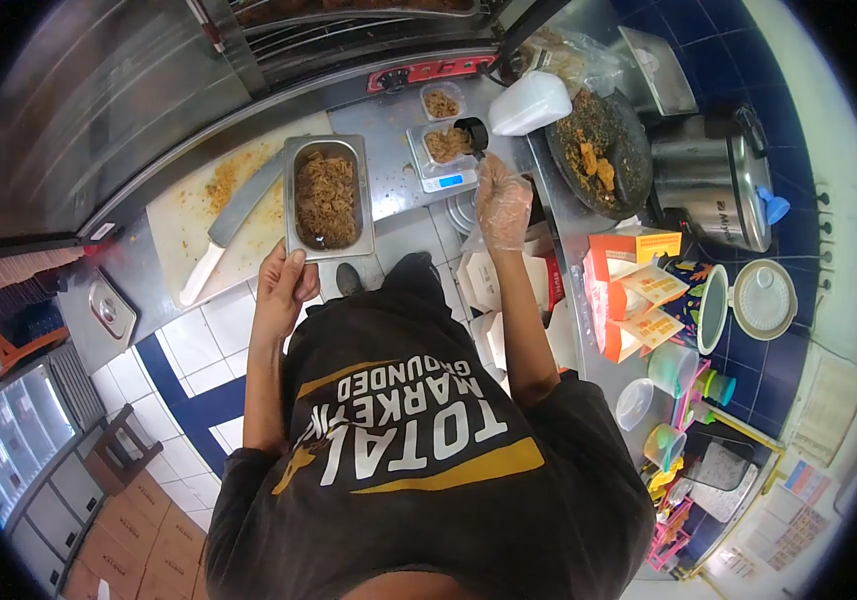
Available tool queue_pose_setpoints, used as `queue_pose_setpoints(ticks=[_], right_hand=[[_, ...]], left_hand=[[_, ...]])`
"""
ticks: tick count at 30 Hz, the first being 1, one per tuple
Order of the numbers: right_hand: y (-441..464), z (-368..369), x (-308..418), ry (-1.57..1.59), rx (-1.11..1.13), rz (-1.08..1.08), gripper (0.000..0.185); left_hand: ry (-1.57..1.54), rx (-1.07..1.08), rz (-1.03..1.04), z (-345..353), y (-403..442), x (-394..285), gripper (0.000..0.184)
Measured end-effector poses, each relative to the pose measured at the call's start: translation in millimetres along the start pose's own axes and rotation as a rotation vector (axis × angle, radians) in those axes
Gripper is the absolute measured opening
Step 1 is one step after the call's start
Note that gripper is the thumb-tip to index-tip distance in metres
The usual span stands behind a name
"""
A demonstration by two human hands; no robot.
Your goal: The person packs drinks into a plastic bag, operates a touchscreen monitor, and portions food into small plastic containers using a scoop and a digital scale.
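Observation:
My left hand (285, 287) is closed on the near rim of a rectangular steel pan (368, 245) filled with brown shredded food (326, 200). Over to the right, my right hand (503, 203) wears a clear plastic glove, its fingers closed round a black scoop (473, 133). The scoop's head is at the edge of a small clear container (438, 150) of the same shreds. This container rests on a digital scale (448, 181) with a lit blue display. Behind it stands another small tub (441, 103) with shreds in it.
Left of the pan, a large knife (231, 225) lies on a crumb-strewn white cutting board (173, 235). To the right are a white foam box (530, 104), a dark stone mortar (633, 165) with ground seasoning, a steel pot (713, 180) and orange-white cartons (628, 285).

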State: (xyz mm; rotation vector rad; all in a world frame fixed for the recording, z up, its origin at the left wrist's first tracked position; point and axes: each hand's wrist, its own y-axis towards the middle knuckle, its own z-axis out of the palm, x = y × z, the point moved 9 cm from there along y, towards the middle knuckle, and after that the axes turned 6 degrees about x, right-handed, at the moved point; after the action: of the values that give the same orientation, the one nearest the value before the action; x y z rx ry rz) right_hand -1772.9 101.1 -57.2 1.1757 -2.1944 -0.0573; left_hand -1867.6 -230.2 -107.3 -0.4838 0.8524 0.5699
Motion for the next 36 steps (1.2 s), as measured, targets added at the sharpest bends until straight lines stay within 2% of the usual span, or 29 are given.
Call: queue_pose_setpoints(ticks=[2,6,8,12,14,17,21,23,25,26,28,29,31,32,36], right_hand=[[-2.8,3.4,-12.6,0.205,-0.055,0.048,0.023],[-1.4,12.1,-29.1,0.201,-0.066,0.066,0.023],[-1.2,11.3,-38.6,0.306,-0.067,0.198,0.023],[-2.3,24.0,-75.5,0.394,-0.088,0.291,0.024],[-5.9,27.8,-85.3,0.612,-0.017,0.408,0.026],[-5.3,0.4,-54.7,0.739,0.008,0.515,0.027],[-9.9,-33.0,-5.0,0.846,0.042,0.504,0.024],[-13.6,-34.9,46.2,0.69,0.271,0.275,0.02],[-25.5,-28.1,93.7,0.518,0.223,-0.189,0.012],[-30.2,-26.1,104.2,0.516,0.218,-0.186,0.012],[-45.1,-19.1,148.3,0.078,0.28,-0.458,0.017],[-46.4,-15.1,150.4,0.073,0.273,-0.456,0.017],[-55.2,-4.1,161.2,0.016,0.269,-0.592,0.021],[-55.3,6.3,158.9,-0.043,0.354,-0.525,0.023],[-39.6,-2.2,149.4,-0.08,0.378,-0.455,0.026]], left_hand=[[-0.004,0.004,0.0,-0.3,-1.7,1.1,0.023],[-0.002,-0.003,0.0,3.8,-3.0,-2.4,0.022],[-0.003,-0.013,-0.005,5.4,-3.3,-3.8,0.021],[-0.003,-0.011,-0.005,6.1,-3.9,-2.4,0.021],[0.002,-0.015,-0.005,3.2,-4.1,0.5,0.021],[0.025,0.017,0.0,4.2,-3.8,2.9,0.024],[0.003,0.014,-0.019,8.4,-3.5,4.3,0.021],[0.002,0.032,-0.024,9.7,-2.1,7.6,0.021],[0.009,0.044,-0.045,11.6,0.3,11.4,0.021],[0.011,0.05,-0.047,11.5,2.1,13.7,0.021],[-0.008,0.087,-0.053,13.2,7.5,21.3,0.021],[-0.007,0.095,-0.053,14.7,11.0,24.2,0.021],[-0.036,0.11,-0.066,17.7,19.1,31.6,0.021],[-0.044,0.121,-0.079,17.9,24.0,36.3,0.021],[-0.07,0.163,-0.083,17.7,41.7,46.8,0.019]])
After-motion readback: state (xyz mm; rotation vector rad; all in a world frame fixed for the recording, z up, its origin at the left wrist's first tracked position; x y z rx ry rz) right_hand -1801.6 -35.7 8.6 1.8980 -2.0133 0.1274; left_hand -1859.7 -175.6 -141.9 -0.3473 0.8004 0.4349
